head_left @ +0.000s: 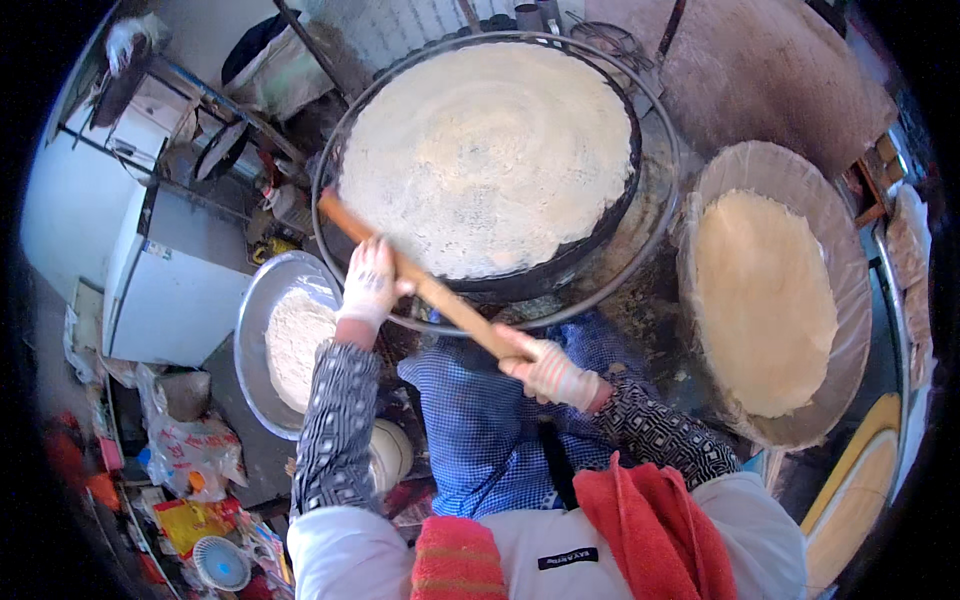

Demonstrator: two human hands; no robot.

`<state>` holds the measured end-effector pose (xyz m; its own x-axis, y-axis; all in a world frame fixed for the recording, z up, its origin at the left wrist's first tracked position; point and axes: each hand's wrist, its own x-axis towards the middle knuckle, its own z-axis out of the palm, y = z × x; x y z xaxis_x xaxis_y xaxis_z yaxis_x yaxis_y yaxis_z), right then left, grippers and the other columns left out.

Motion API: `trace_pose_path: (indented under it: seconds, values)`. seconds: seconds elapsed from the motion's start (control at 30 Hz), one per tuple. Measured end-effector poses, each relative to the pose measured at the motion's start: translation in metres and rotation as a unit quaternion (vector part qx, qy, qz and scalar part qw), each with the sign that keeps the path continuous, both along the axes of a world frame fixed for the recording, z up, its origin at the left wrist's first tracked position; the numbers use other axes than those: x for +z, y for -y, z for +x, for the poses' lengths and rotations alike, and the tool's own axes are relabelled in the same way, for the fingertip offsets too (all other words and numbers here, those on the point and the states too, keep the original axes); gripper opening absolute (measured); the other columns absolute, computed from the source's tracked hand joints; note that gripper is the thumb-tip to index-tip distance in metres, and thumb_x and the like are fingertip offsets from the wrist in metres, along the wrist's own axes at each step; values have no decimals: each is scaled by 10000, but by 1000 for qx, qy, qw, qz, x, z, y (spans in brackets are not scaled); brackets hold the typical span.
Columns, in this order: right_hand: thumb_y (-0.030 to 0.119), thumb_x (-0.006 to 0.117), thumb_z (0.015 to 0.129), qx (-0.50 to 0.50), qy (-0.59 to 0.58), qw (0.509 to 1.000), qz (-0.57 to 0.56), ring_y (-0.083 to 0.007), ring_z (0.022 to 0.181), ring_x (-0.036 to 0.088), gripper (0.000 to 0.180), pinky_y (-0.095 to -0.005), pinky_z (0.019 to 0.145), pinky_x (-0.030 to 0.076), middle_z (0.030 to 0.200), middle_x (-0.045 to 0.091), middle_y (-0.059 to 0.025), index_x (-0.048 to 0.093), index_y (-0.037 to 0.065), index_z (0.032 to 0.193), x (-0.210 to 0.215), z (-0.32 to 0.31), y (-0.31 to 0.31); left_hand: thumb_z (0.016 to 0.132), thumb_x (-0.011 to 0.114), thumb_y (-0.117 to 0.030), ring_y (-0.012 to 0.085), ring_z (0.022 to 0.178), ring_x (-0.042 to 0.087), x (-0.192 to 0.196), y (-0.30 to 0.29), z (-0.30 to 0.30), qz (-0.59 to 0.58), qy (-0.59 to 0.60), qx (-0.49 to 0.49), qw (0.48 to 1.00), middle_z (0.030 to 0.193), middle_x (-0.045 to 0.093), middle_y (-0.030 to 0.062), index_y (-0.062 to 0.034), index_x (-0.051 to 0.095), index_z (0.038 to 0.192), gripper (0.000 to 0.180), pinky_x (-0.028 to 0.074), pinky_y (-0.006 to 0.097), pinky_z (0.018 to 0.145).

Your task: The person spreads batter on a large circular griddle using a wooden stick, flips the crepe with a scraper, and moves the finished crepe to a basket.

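A long, flat wooden scraper [445, 303] slants across the near left edge of a large round griddle [590, 238]. My left hand [368, 287], in a light knit glove, is wrapped around the scraper's middle. At its near end, my right hand [552, 372] grips the wood in a striped, light glove. A thin, pale layer of batter [490, 150] covers most of the griddle, with faint circular streaks and a ragged edge toward me. The scraper's far tip lies over the left edge of this layer. A metal ring [668, 140] runs around the griddle.
To my left stands a metal bowl [247, 345] of pale flour [298, 350]. On the right, a plastic-lined basin [850, 350] holds pale flatbread [768, 300]. A white cabinet [170, 300], a plastic bag [190, 455] and a small fan [220, 562] are farther left.
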<state>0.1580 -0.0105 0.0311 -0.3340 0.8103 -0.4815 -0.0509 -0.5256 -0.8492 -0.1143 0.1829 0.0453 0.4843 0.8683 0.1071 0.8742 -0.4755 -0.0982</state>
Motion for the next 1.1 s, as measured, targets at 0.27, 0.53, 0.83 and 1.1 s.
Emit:
trace_pose_path:
  seconds: [0.27, 0.53, 0.83, 1.1]
  values:
    - [260, 652, 892, -34, 204, 960, 188, -231, 711, 686, 620, -341, 684, 536, 893, 701, -156, 405, 195, 1456, -45, 51, 137, 730, 504, -753, 441, 1377, 299, 8, 94, 61, -5, 90, -92, 992, 1427, 367, 307, 95, 294, 1422, 1114, 214, 526, 1145]
    - [61, 576, 919, -369, 24, 928, -35, -154, 927, 586, 628, -235, 815, 476, 1292, 554, -88, 327, 67, 1495, -15, 73, 181, 683, 654, -620, 388, 1408, 276, 4, 39, 279, -83, 67, -337, 935, 1462, 360, 261, 47, 364, 1407, 1027, 194, 450, 1181]
    - [148, 557, 961, -158, -140, 974, -82, -78, 490, 486, 595, -235, 440, 401, 759, 530, 22, 313, 106, 1502, 19, 75, 94, 605, 596, -690, 415, 1357, 340, -17, 3, 143, 6, 39, -153, 987, 1384, 446, 255, 40, 437, 1334, 1044, 249, 493, 1152]
    - [231, 625, 917, 28, 111, 981, 155, -228, 638, 633, 543, -319, 570, 507, 859, 660, -120, 450, 173, 1428, -11, 11, 45, 744, 684, -527, 422, 1332, 354, -7, 59, -17, 36, 64, 9, 997, 1392, 412, 266, 75, 354, 1360, 922, 240, 503, 1144]
